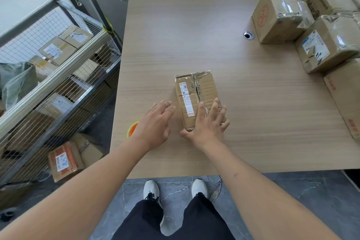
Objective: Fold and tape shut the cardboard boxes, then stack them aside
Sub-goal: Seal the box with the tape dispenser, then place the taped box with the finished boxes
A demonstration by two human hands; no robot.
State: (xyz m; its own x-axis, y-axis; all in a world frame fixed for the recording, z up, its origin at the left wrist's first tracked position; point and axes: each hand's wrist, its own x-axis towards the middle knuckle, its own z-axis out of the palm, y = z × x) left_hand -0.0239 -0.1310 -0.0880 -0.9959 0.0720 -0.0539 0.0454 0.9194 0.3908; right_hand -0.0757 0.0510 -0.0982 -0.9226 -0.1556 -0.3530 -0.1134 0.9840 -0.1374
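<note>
Tape comes first from the left: the orange tape roll (133, 128) peeks out from behind my left wrist, close to the left of the small cardboard box (195, 98). My left hand (158, 122) hovers with fingers spread and flat, gripping nothing, its fingertips just short of the box's left side. The box lies on the wooden surface (194, 25), long and narrow, shipping label up, with a centre seam running lengthwise under glossy clear tape that looks crinkled at the far end. My right hand (209, 122) rests on the near right part of the box, fingers splayed over the top, thumb hooked round the near end; pressing rather than clamped.

I judge this box light and fairly stiff, though its cardboard looks worn and dented, so the walls may give under a hard squeeze. Taped patches will be slick. Best hold: palms on the two long sides, low down, on bare cardboard. Far to the right of the box sit the taped boxes (303, 23), already stacked aside.
</note>
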